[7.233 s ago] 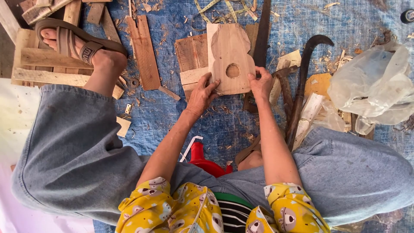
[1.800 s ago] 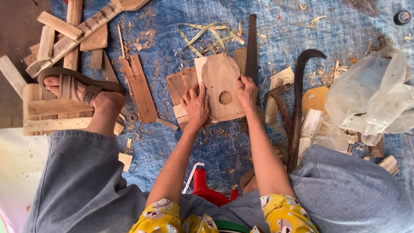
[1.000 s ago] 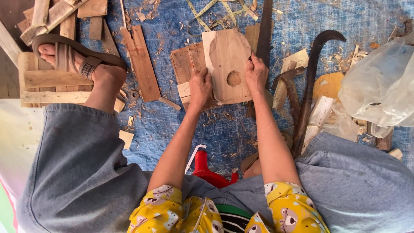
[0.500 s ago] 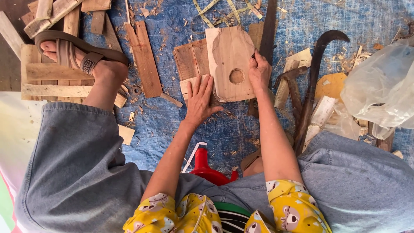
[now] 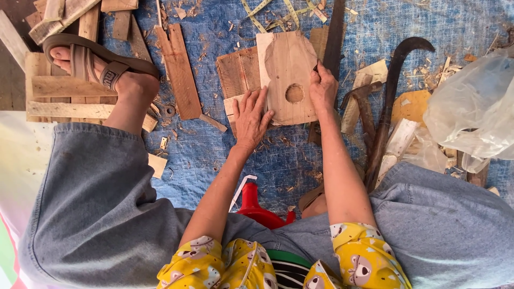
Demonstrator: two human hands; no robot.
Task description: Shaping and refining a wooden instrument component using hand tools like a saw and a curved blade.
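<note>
Head view shows us looking straight down at our two bare hands working on a flat wooden board with a rounded top and a round hole cut through its lower half. Our left hand lies palm down with the fingers spread apart and flat; the fingertips press on the board's lower left edge, so the board sits just beyond and to the right of them, while the heel of the hand rests on the smaller reddish planks underneath. Our right hand is curled against the board's right edge, fingers drawn together; they seem to pinch something thin and dark against the wood, though we cannot tell from here what it is. The hole lies between the two hands, closer to the right fingers than to the left ones. The board itself lies on the blue tarp, tilted slightly on the scrap planks. Just past the right fingers, a long dark saw blade runs away from us, and further right of them lies a curved dark iron bar. Well to the left of the left fingers, our sandalled foot rests on a pale wooden frame. A red plastic object sits near our lap, below both wrists, and a crumpled clear plastic bag lies far right.
</note>
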